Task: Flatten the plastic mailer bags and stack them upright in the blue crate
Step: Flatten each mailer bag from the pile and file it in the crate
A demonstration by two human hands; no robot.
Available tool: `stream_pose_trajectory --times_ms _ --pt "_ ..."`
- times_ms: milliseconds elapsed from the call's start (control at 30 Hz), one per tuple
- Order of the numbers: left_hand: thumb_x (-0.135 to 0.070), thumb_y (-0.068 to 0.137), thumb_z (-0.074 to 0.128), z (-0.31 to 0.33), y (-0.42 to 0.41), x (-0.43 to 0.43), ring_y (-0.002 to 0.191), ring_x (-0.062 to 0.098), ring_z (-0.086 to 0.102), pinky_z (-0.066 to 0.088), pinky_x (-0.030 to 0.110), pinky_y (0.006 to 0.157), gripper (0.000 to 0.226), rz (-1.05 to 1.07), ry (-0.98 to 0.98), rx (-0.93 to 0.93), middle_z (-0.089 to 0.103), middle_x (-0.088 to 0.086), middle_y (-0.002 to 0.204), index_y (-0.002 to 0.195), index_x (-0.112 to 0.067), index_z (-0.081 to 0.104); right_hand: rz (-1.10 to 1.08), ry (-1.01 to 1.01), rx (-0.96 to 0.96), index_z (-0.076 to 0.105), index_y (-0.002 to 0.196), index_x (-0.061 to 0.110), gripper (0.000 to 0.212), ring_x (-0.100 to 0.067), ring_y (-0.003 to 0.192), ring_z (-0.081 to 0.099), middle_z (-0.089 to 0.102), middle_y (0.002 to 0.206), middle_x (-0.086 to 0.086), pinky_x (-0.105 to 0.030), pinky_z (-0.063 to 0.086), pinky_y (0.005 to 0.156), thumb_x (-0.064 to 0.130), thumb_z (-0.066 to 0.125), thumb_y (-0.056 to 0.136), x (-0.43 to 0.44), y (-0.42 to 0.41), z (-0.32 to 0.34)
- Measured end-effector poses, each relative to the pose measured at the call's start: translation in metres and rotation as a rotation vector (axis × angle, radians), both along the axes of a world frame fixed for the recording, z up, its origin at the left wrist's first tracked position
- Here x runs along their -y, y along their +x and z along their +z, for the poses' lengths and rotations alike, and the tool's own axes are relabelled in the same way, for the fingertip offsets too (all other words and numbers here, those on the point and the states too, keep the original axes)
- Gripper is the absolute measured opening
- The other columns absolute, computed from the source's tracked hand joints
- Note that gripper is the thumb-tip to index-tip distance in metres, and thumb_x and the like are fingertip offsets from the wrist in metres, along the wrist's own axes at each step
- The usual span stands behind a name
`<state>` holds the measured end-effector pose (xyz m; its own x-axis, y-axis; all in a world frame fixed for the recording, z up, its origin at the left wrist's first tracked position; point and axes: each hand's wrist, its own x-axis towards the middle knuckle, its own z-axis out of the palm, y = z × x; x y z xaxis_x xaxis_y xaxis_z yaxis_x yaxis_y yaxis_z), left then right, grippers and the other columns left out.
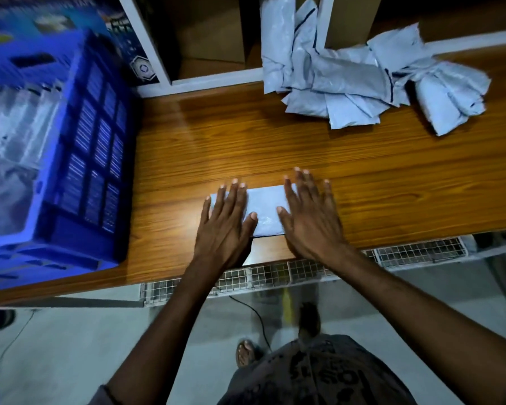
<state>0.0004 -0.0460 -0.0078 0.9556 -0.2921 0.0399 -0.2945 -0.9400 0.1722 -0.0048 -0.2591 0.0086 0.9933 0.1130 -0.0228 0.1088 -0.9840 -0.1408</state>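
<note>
Flat-palmed, fingers spread, left hand (pixel 227 219) and right hand (pixel 310 220) press pale-grey plastic mailer bag (pixel 265 204) onto wood-grain table (pixel 377 182); advise sweeping outward, 9 and 3 o'clock, expelling air.

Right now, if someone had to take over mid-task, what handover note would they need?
Left hand: open, flat on the left end of the mailer.
Right hand: open, flat on its right end.
Mailer: lies on the table near the front edge.
Crate: at the table's left; bags inside, too blurred to count.
Pile: crumpled, back right, not yet flattened.
Left to do: finish pressing this mailer, stand it in the crate, then work through the pile.
</note>
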Motion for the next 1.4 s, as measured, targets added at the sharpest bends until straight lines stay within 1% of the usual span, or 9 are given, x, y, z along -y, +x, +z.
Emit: stream_pose_trajectory --times_ms 267,400,600,767,933,1100,1267,1333,1400 --pt "-0.077 0.1 0.019 -0.005 -0.002 -0.029 0.158 0.012 -0.004 0.001 0.037 0.126 0.087 0.051 -0.03 -0.104 -0.004 -0.007 0.172 0.165 -0.023 0.001 0.025 0.049 -0.112 -0.012 0.161 0.024 0.08 -0.018 0.154 -0.02 -0.021 0.167 -0.003 -0.048 -0.009 0.125 0.072 0.004 0.099 -0.001 0.0 -0.018" --pt "-0.073 0.102 0.016 -0.001 -0.009 -0.042 0.159 0.02 -0.002 0.006 0.046 0.127 0.084 0.061 0.015 -0.078 -0.003 -0.001 0.173 0.165 -0.019 0.002 -0.001 -0.019 -0.149 -0.016 0.16 0.021 0.08 -0.021 0.153 -0.023 -0.024 0.166 -0.006 -0.053 -0.011 0.123 0.07 0.003 0.1 0.0 -0.005 -0.01" --pt "-0.04 0.111 0.032 -0.001 -0.034 -0.03 0.155 0.022 0.024 0.026 0.046 0.123 0.05 -0.336 -0.002 0.065 0.033 -0.001 0.166 0.157 -0.022 0.039 0.21 0.033 0.133 0.041 0.154 0.021 0.052 -0.02 0.153 0.024 0.033 0.164 -0.002 -0.044 0.019 0.123 0.04 0.032 0.107 -0.026 -0.055 -0.02" --pt "-0.049 0.111 0.024 -0.007 -0.049 -0.051 0.158 0.015 0.011 0.02 0.037 0.124 0.055 -0.269 -0.03 0.002 0.022 -0.009 0.169 0.16 -0.028 0.033 0.113 0.098 0.12 0.05 0.149 0.027 0.053 -0.021 0.151 0.028 0.036 0.162 -0.002 -0.045 0.027 0.119 0.049 0.027 0.106 -0.012 -0.065 -0.02" --pt "-0.036 0.107 0.054 -0.004 -0.042 -0.053 0.135 0.03 0.051 0.045 0.042 0.101 0.031 -0.285 -0.132 0.181 0.053 0.006 0.152 0.129 -0.021 0.069 0.091 0.259 0.239 0.076 0.117 0.023 0.033 -0.024 0.132 0.052 0.06 0.142 -0.004 -0.041 0.041 0.104 0.043 0.058 0.098 -0.006 -0.056 -0.014" --pt "-0.041 0.107 0.049 -0.001 -0.035 -0.041 0.137 0.024 0.053 0.044 0.039 0.104 0.038 -0.232 -0.118 0.179 0.064 0.0 0.141 0.126 -0.018 0.072 0.12 0.141 0.178 0.073 0.122 0.031 0.035 -0.02 0.134 0.049 0.058 0.144 0.003 -0.041 0.037 0.102 0.049 0.054 0.099 -0.009 -0.039 -0.012" --pt "-0.03 0.106 0.056 0.008 -0.037 -0.038 0.121 0.025 0.065 0.05 0.036 0.099 0.029 -0.16 -0.262 0.252 0.073 0.005 0.126 0.113 -0.012 0.077 0.106 0.271 0.169 0.065 0.136 0.024 0.046 -0.018 0.141 0.044 0.055 0.149 0.0 -0.039 0.034 0.11 0.045 0.043 0.102 0.001 -0.04 -0.008" --pt "-0.027 0.106 0.055 0.012 -0.021 -0.021 0.12 0.027 0.063 0.049 0.039 0.1 0.031 -0.107 -0.267 0.256 0.07 0.01 0.129 0.124 -0.007 0.071 0.07 0.285 0.127 0.048 0.15 0.021 0.053 -0.018 0.147 0.035 0.044 0.157 0.0 -0.039 0.028 0.116 0.045 0.038 0.104 -0.009 -0.025 -0.005" --pt "-0.037 0.108 0.042 0.01 -0.003 -0.007 0.143 0.029 0.045 0.037 0.042 0.117 0.051 -0.102 -0.162 0.096 0.051 0.012 0.154 0.149 -0.006 0.05 0.105 0.176 -0.005 0.025 0.161 0.022 0.065 -0.017 0.156 0.012 0.018 0.168 0.001 -0.044 0.015 0.123 0.054 0.03 0.105 -0.015 -0.006 -0.005"
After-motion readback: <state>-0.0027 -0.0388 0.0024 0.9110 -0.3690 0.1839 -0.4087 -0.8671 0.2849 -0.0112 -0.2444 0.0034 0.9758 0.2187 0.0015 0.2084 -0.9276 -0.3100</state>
